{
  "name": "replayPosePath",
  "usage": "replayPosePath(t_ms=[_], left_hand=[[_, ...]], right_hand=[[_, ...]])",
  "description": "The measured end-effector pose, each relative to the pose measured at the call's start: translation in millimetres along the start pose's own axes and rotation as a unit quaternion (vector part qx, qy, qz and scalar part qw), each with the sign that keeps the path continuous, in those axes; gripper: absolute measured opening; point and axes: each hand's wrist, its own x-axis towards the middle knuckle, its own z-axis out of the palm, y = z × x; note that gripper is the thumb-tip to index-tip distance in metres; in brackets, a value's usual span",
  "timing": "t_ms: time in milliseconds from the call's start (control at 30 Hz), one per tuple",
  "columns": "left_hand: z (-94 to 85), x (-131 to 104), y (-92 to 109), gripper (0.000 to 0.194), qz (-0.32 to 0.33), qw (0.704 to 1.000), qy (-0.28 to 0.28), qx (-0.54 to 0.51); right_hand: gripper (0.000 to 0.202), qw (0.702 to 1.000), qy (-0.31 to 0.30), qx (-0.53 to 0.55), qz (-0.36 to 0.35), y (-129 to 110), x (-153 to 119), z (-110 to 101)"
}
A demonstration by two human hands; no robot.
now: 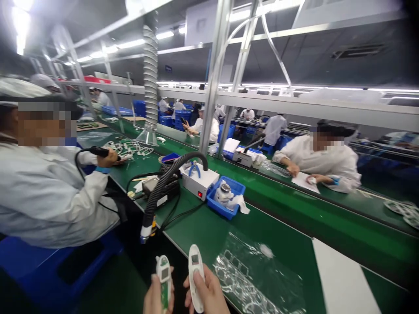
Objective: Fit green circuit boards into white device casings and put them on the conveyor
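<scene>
In my left hand (pixel 153 296) is an open white thermometer-like housing half (pixel 164 274), with a green circuit board and a small grey display showing. My right hand (pixel 211 291) grips a slim white oval cover (pixel 194 261) with a small square window near its top, my thumb lying across its face. Both parts are held upright, side by side and apart, in front of the bench's near edge. Just right of my right hand, a clear plastic bag (pixel 258 279) with several clear or white frame-like pieces lies on the green bench.
A blue tray (pixel 225 213) holds a bottle and tissue. Beside it stand a white box (pixel 200 181) with blue pliers on top and a bent black hose (pixel 153 192). White paper (pixel 348 279) lies at right. Co-workers sit at left (pixel 49 187) and across the bench (pixel 317 161).
</scene>
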Motion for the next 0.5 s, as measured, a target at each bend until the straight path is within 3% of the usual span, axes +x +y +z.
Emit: replayPosePath(t_ms=[100, 200, 300, 500], left_hand=[[-31.0, 32, 31, 0.062, -0.005, 0.997, 0.022, -0.075], [-43.8, 52, 47, 0.053, 0.008, 0.996, 0.019, -0.085], [-48.1, 59, 46, 0.051, 0.012, 0.997, 0.013, -0.074], [-72.3, 60, 36, 0.055, -0.017, 0.993, 0.076, -0.083]], right_hand=[[0.073, 0.997, -0.053, 0.014, 0.058, 15, 25, 32], [0.073, 0.994, -0.042, 0.003, 0.102, 31, 45, 60], [0.073, 0.994, -0.036, -0.007, 0.106, 42, 57, 80], [0.067, 0.989, -0.071, 0.021, 0.124, 52, 67, 121]])
